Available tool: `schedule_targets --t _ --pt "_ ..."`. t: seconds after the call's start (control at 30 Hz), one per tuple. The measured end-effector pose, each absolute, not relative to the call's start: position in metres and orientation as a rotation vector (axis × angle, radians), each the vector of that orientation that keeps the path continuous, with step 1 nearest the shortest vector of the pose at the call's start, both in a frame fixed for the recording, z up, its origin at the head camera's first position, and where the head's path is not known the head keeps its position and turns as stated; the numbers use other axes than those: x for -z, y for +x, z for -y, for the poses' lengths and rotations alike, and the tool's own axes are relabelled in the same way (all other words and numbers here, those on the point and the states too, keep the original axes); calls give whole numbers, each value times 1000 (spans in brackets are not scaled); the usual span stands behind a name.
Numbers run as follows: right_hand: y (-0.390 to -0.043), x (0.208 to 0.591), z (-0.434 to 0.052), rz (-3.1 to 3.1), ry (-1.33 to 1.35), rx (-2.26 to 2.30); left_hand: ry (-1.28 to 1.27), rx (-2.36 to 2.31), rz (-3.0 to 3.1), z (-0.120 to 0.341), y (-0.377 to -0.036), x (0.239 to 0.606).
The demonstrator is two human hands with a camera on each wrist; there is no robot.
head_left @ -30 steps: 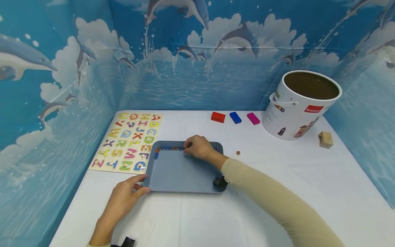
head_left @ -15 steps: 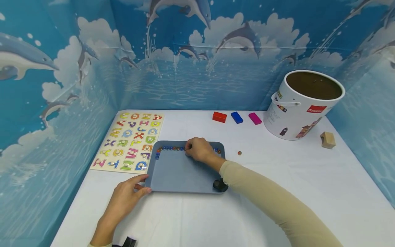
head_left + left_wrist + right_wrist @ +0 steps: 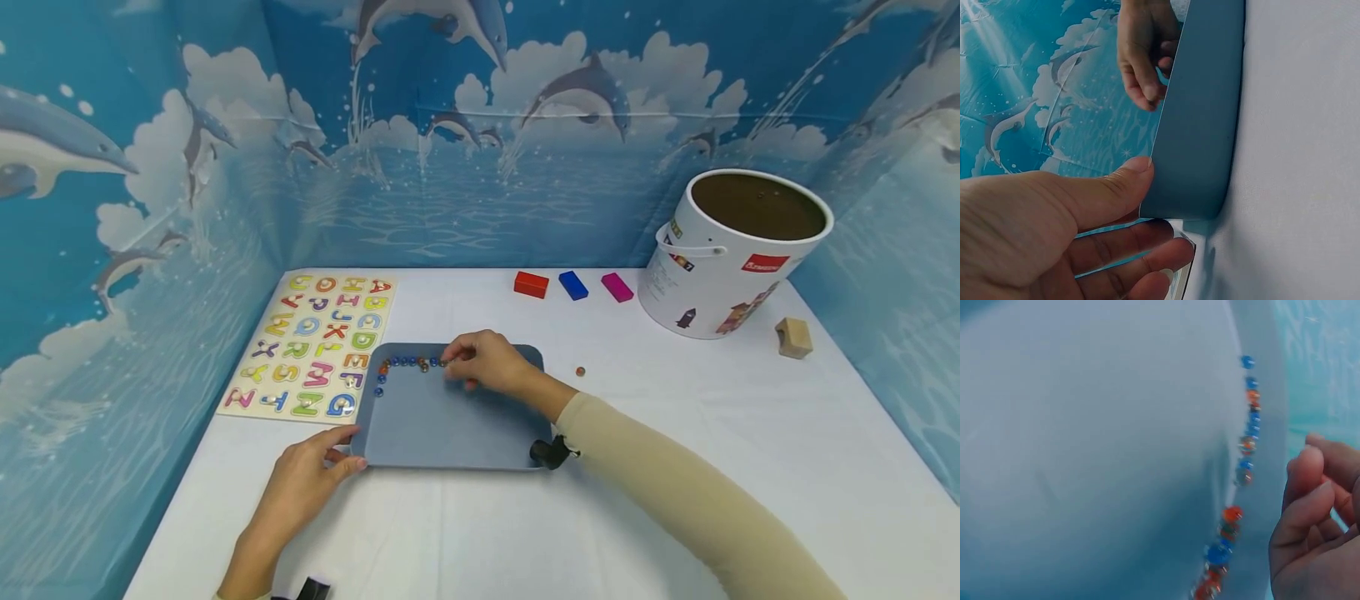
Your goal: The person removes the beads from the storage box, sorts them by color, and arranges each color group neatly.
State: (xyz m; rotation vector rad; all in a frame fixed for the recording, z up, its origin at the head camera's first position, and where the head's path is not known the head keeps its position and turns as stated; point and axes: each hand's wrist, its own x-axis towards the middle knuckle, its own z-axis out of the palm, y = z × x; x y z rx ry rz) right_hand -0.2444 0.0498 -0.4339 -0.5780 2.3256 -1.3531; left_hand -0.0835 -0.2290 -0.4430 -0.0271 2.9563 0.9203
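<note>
A shallow grey-blue tray (image 3: 442, 433) lies on the white table, with blue and orange marbles (image 3: 406, 361) lined along its far edge and far left corner. One marble (image 3: 424, 367) sits slightly out of line. My left hand (image 3: 307, 471) holds the tray's near left corner between thumb and fingers, as the left wrist view shows at the tray wall (image 3: 1200, 112). Above the far edge is my right hand (image 3: 491, 362), hiding some marbles. In the right wrist view its fingers (image 3: 1307, 515) are loosely bent, apart from the marble row (image 3: 1216, 553), with nothing seen between them.
An alphabet puzzle board (image 3: 315, 342) lies left of the tray. Red (image 3: 531, 284), blue (image 3: 573, 285) and pink (image 3: 617, 287) blocks stand at the back. A white bucket (image 3: 705, 283), a wooden block (image 3: 793, 338) and a loose marble (image 3: 581, 372) are on the right.
My right hand has lifted slightly off the row and its fingers have loosened. One marble has come out of line, and the left-side marbles have shifted nearer. My left hand stays put.
</note>
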Motion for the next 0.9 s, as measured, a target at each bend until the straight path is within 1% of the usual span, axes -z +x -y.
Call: schedule_targets --t 0.2,0.33,0.47,0.67,0.77,0.9 --pt "-236 416 -91 -2224 -522 1502 -13 -923 -2949 229 -82 442" --pt "-232 407 -136 -2269 -423 1534 -9 -901 -2957 230 -84 442" --pt "-234 405 -189 -2329 -263 1529 -17 -917 -2938 230 -84 442" --pt "-242 426 -253 -2378 -100 1472 -52 -943 -2912 231 -82 441" --pt "-244 441 -267 -2387 -56 1444 -57 -941 -2909 231 -82 441" --pt "-244 455 -272 -2411 -34 1375 -53 -937 -2907 230 -83 440"
